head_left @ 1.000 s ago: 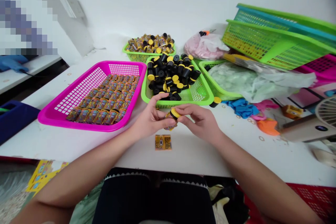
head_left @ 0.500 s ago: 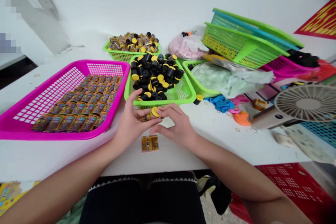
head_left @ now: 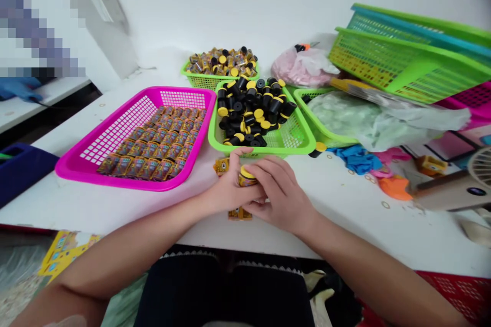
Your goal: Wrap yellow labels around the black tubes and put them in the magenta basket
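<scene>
My left hand and my right hand are closed together round a small canister with a yellow cap, held upright just above the white table. A yellow printed label sticks out behind my left fingers. Another yellow label lies flat on the table, partly under my hands. Right behind them stands a green basket with several black canisters with yellow caps.
A pink basket with rows of wrapped canisters lies to the left. A farther green basket holds labelled canisters. Stacked green baskets, plastic bags, blue gloves and a fan fill the right. Another person's blue-gloved hand is far left.
My hands came down nearer the table and closed tighter round the canister, which now stands upright instead of tilted. The label on the table is now partly covered by my hands.
</scene>
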Motion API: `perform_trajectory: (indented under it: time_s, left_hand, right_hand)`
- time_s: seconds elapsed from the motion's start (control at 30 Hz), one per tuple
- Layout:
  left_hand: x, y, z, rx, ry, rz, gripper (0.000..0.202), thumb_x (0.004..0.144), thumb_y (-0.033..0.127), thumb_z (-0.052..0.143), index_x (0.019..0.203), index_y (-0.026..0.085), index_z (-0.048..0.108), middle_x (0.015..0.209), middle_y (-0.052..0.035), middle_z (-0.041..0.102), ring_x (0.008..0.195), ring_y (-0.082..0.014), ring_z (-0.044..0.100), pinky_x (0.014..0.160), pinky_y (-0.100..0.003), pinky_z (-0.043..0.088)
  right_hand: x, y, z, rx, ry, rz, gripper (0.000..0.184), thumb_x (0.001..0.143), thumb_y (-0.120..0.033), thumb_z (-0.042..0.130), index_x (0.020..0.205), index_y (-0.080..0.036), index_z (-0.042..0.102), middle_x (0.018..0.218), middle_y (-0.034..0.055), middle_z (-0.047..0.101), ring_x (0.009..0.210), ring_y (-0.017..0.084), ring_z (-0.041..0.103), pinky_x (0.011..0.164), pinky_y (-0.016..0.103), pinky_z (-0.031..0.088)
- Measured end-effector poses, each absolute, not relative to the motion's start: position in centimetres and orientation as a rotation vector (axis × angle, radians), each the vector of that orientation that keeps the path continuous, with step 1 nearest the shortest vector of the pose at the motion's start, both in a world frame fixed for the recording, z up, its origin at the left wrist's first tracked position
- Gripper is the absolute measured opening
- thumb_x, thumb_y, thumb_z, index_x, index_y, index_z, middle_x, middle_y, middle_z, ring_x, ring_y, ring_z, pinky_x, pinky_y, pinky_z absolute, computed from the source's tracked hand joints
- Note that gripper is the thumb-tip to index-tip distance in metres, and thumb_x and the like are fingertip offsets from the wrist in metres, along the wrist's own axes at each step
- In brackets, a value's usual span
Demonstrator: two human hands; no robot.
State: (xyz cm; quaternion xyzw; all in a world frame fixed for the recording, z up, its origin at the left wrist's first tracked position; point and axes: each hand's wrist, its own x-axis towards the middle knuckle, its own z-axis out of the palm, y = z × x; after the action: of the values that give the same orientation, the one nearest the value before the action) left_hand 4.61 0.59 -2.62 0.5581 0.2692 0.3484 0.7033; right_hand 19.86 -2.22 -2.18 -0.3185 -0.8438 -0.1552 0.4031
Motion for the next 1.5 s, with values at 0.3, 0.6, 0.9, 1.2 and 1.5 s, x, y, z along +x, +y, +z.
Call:
perform_trajectory:
  time_s: [0.3,0.6,0.9,1.2,1.5]
  left_hand:
    - [3.3,1.2,-2.3,1.37,0.433,0.745,0.072,0.076,0.016,0.066,0.13,0.023,0.018,0.066,0.0121,0.051,0.051,-0.0087,0.055,0.05,-0.019,0.042]
    - [4.2,0.6,-2.9,1.559,0.699,0.97,0.072,0.071,0.011,0.066,0.126,0.02,0.021,0.059,0.0147,0.038,0.047,-0.0063,0.039,0.045,-0.017,0.03]
    - [3.4,1.0,-2.6,1.363,0.277,0.728,0.067,0.081,0.02,0.067,0.128,0.025,0.019,0.061,0.0135,0.048,0.047,-0.0068,0.048,0.05,-0.018,0.039]
    - [4.5,1.1,-3.3,1.613,0.447,1.092,0.07,0.072,0.007,0.065,0.124,0.024,0.021,0.069,0.0103,0.048,0.051,-0.0056,0.045,0.047,-0.015,0.034]
    - [3.3,1.3,-2.6,1.542,0.279,0.801,0.066,0.078,0.013,0.066,0.124,0.025,0.021,0.057,0.0162,0.043,0.043,-0.0052,0.043,0.047,-0.016,0.034]
  right_hand:
    - [19.6,-1.8,-2.7,-0.653,-2.141,-0.412,0.053,0.085,-0.021,0.065,0.134,-0.009,0.049,0.113,0.0165,0.068,0.112,0.029,0.061,0.101,0.051,0.054]
    - [20.4,-1.6,-2.7,-0.606,-2.217,-0.535,0.047,0.09,-0.028,0.064,0.129,-0.004,0.055,0.104,0.0168,0.07,0.102,0.028,0.063,0.102,0.056,0.052]
    - [20.3,-1.1,-3.2,-0.497,-2.116,-0.382,0.05,0.086,-0.028,0.068,0.13,-0.009,0.054,0.109,0.0146,0.072,0.108,0.026,0.064,0.103,0.053,0.053]
    - [20.5,-1.3,-2.8,-0.572,-2.17,-0.435,0.041,0.088,-0.029,0.067,0.123,-0.011,0.057,0.105,0.0134,0.067,0.105,0.026,0.06,0.106,0.059,0.048]
    - [20.1,-1.6,-2.7,-0.5,-2.151,-0.332,0.042,0.092,-0.027,0.06,0.131,-0.012,0.052,0.109,0.0132,0.063,0.107,0.026,0.06,0.101,0.054,0.054]
